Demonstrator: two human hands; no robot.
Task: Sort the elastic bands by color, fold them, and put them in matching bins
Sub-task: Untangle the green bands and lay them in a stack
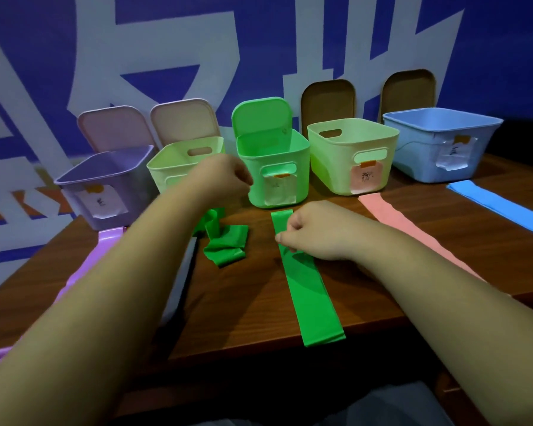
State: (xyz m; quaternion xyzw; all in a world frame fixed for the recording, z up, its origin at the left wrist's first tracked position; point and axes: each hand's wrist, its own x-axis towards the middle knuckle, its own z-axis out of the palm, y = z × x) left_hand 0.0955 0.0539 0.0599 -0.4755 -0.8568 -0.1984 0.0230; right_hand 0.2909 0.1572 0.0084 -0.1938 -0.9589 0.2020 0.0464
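Observation:
Two green elastic bands lie on the wooden table (pixel 259 302) in front of the open green bin (pixel 302 167). One green band (pixel 311 290) lies flat and long, reaching the near table edge; my right hand (pixel 317 232) pinches it near its far end. The other green band (pixel 226 245) is crumpled in loose folds, with one strand rising under my left hand (pixel 225 176). That hand hovers above it with its fingers curled, and the grip itself is hidden under the wrist.
A row of bins stands along the wall: purple bin (pixel 105 186), pale green bin (pixel 179 167), second pale green bin (pixel 348 158) with a pink label, blue bin (pixel 437 142). Flat bands lie before them: purple band (pixel 83 272), grey band (pixel 182 281), pink band (pixel 413 232), blue band (pixel 502 207).

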